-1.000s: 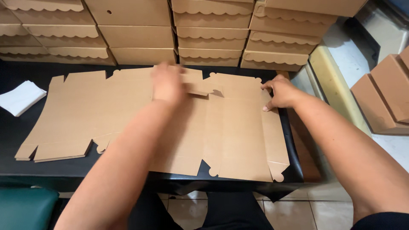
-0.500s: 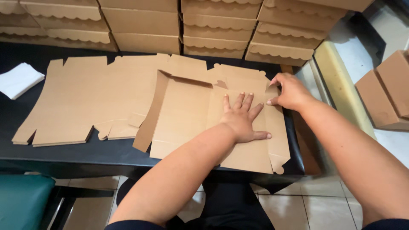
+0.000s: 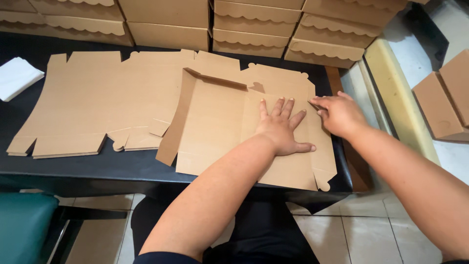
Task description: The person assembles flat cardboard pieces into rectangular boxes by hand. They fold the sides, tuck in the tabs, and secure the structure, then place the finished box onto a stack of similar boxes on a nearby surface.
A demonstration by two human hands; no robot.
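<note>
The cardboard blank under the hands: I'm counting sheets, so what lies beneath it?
The cardboard blank overlaps another flat blank on the black table. The left hand presses it flat. Any further sheets beneath are hidden.

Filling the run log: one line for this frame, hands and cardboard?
left hand: flat on box blank | right hand: fingertips at right flap | left flap raised | flat blank beside

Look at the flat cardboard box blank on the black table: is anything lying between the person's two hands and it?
Nothing visible does. The left hand lies flat, palm down, directly on the box blank, and the right hand has its fingers on the blank's right side flap. No other object sits on that panel.
</note>
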